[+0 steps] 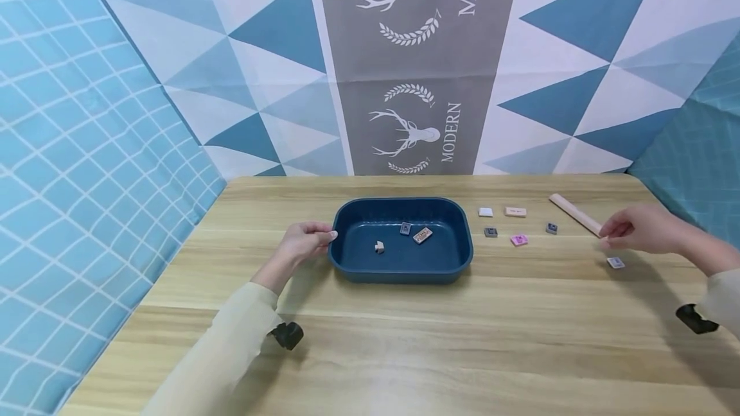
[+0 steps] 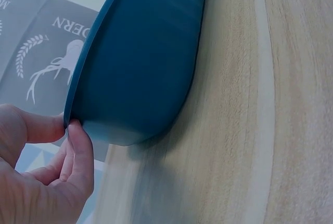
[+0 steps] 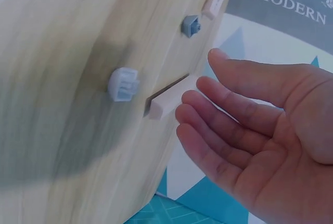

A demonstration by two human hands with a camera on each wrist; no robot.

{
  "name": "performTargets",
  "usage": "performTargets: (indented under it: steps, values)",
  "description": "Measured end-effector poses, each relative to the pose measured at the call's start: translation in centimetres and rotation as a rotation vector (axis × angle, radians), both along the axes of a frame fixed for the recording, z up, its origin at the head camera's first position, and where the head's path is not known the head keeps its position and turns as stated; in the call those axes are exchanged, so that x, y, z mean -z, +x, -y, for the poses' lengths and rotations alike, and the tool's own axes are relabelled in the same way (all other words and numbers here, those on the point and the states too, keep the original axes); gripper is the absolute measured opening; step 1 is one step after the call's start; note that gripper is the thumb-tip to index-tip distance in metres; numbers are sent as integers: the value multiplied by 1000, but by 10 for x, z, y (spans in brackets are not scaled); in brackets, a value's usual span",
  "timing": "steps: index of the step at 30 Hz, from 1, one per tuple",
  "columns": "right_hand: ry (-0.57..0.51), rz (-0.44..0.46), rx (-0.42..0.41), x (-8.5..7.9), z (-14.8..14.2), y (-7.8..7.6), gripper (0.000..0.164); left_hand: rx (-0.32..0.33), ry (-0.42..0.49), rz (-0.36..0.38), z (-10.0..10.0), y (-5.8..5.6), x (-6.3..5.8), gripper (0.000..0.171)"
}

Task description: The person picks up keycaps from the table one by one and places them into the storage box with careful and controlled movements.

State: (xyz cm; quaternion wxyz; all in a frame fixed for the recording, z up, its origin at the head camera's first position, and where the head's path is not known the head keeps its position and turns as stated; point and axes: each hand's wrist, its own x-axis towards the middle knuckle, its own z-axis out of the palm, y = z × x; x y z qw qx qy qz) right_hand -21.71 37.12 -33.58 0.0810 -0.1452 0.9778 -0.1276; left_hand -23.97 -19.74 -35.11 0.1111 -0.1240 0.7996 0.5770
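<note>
Nearest of all, the left sleeve (image 1: 214, 352) is slanting across the table's (image 1: 433, 339) left side, its forearm angling inward. Farther up, the left hand (image 1: 303, 242) is pinching the rim of the blue tray (image 1: 399, 273) at its left end, thumb and forefinger opposed. Toward the table's right edge, a white keycap (image 1: 615, 262) is lying below the right hand (image 1: 647, 230), which is hovering with fingers softly curved, thumb standing apart, grip spread. A long pale bar (image 1: 574, 214) is pointing from those fingertips toward the far edge; contact cannot be told. The tray is sitting toward the middle of the far edge, holding three small pieces. A pink keycap (image 1: 519, 240) is lying between tray and bar.
</note>
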Motion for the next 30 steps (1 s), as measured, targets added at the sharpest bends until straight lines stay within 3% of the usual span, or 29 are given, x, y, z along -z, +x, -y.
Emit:
performTargets:
  steps: [8,14,22,30]
  values:
    - [1,-37,-46,9,-9,6,24,-2,-15,-3,0,1,2,31]
    - [10,2,-22,17,-13,12,30,-1,-1,-4,0,1,4,31]
    - [47,-20,-4,23,-17,13,29,5,-8,-14,0,-1,0,30]
    - [-63,59,-15,32,-20,16,34,6,-4,-12,1,0,3,29]
